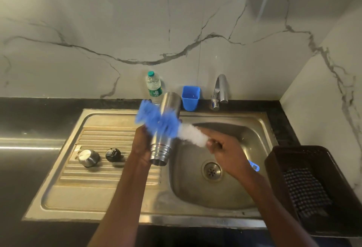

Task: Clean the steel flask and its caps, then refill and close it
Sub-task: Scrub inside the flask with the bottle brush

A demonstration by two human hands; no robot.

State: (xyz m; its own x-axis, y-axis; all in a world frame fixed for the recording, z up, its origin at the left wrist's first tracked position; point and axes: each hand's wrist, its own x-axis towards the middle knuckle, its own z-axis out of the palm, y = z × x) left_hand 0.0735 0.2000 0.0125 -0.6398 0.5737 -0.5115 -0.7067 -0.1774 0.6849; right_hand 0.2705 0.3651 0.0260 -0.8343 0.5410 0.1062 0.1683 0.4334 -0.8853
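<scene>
My left hand (141, 145) grips the steel flask (166, 129) near its threaded mouth, which points down towards me over the sink's edge. My right hand (221, 149) holds a bottle brush (168, 125) by its handle; the blurred blue and white bristles lie across the flask's outer side. The brush's blue handle end sticks out behind my right wrist. On the ribbed drainboard (98, 170) to the left lie the steel cap (88, 157) and the black inner cap (113, 154).
The sink basin (241, 188) with its drain (212, 170) lies below my hands. Behind stand a faucet (220, 90), a blue holder cup (190, 98) and a plastic water bottle (153, 86). A dark basket (274, 168) with a checked cloth sits at the right.
</scene>
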